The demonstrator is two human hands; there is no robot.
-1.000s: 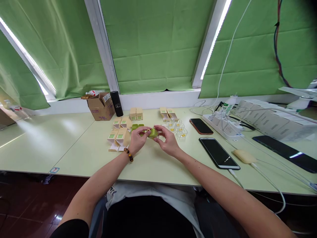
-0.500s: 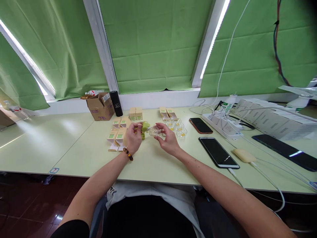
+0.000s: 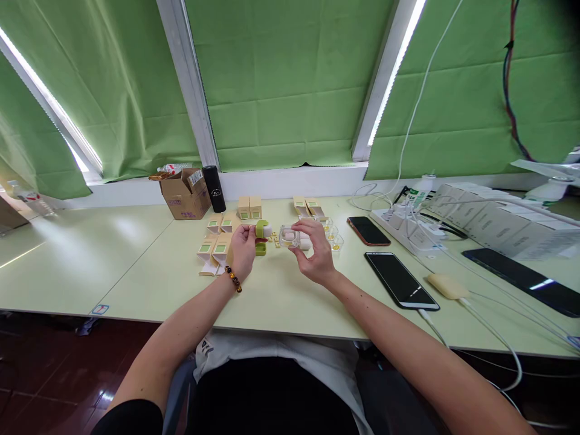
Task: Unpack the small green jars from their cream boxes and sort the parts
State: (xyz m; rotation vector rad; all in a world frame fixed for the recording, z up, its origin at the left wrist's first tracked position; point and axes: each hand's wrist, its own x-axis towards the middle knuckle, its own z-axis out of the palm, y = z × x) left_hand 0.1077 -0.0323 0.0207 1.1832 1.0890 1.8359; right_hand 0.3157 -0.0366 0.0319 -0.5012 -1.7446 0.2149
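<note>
My left hand (image 3: 243, 248) is closed on a small green jar part (image 3: 262, 229) with a white end, held just above the pale green table (image 3: 136, 266). My right hand (image 3: 315, 254) pinches a small clear jar (image 3: 289, 236) a short way to its right. The two pieces are apart. A green piece (image 3: 260, 248) lies on the table under my left hand. Tan cartons with green labels (image 3: 216, 249) lie to the left of my left hand. Behind my right hand stand several clear jars with gold dots (image 3: 333, 237).
A brown cardboard box (image 3: 183, 194) and a black cylinder (image 3: 212, 188) stand at the back left. Two dark phones (image 3: 399, 279) lie to the right, by a white power strip (image 3: 403, 225) with cables. White boxes (image 3: 493, 220) line the far right.
The green piece and the clear jar were joined between both hands one second ago. They have come apart: my left hand took the green part left, my right hand lifted the clear jar.
</note>
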